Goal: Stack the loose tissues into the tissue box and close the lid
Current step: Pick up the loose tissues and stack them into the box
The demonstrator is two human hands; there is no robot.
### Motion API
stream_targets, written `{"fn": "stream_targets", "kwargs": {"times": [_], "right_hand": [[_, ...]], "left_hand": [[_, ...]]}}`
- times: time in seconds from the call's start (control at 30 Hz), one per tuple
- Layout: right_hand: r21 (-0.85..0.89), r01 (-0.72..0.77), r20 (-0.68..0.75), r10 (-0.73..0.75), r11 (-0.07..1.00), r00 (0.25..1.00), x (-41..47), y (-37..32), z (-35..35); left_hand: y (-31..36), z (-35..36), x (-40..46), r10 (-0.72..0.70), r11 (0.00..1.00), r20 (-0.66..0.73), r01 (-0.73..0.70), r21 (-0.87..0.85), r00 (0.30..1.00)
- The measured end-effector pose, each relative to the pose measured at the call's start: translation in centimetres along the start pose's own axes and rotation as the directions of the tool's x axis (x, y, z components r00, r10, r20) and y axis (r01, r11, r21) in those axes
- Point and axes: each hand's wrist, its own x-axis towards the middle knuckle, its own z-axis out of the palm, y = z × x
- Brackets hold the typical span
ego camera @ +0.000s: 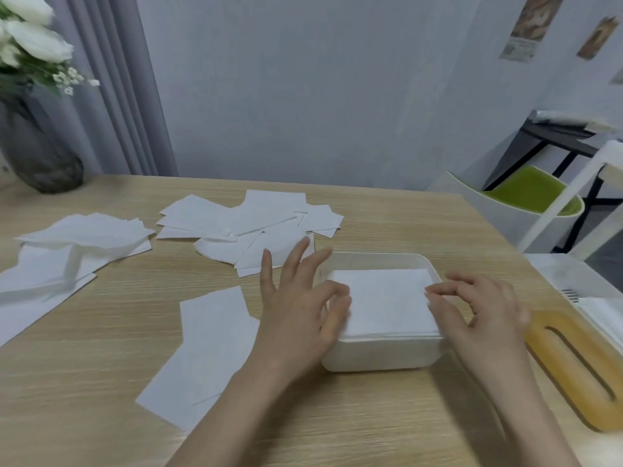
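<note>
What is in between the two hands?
In the head view, the white tissue box sits between the left hand and the right hand, with a stack of tissues inside it. The fingertips of both hands reach the stack's edges.

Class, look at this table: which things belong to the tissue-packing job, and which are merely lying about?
Belong to the job:
white plastic tissue box
stack of white tissues inside it
loose white tissues
amber wooden slotted lid

Lying about:
grey glass vase of white flowers
green-cushioned chair
</note>
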Motion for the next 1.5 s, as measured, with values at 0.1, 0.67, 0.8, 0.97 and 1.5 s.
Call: {"fn": "stream_targets", "kwargs": {"times": [0.1,0.67,0.8,0.97,1.5], "right_hand": [[-0.014,0.154,0.002,-0.154,0.988,0.988,-1.0,-0.3,0.2],[-0.189,0.172,0.13,-0.149,0.967,0.98,-1.8,-0.6,1.9],[-0.102,0.14,0.056,-0.135,0.985,0.989,-1.8,-1.5,1.8],[0.129,0.201,-0.056,-0.196,0.971,0.979,-2.2,-4.0,1.9],[0.503,-0.044,0.407,-0.191,0.863,0.893,-7.8,-13.4,9.3]], "left_hand": [[-0.2,-0.4,-0.2,0.132,0.991,0.068,-0.13,-0.032,0.989],[-0.6,-0.1,0.5,0.247,0.964,0.234,-0.263,0.041,0.94],[-0.8,0.1,0.2,0.237,0.971,0.143,-0.237,-0.016,0.961],[-1.5,-0.8,-0.4,0.142,0.967,0.004,-0.138,-0.215,0.99],[-11.4,-7.9,-6.4,-0.208,0.978,0.015,0.208,0.005,0.978]]}}
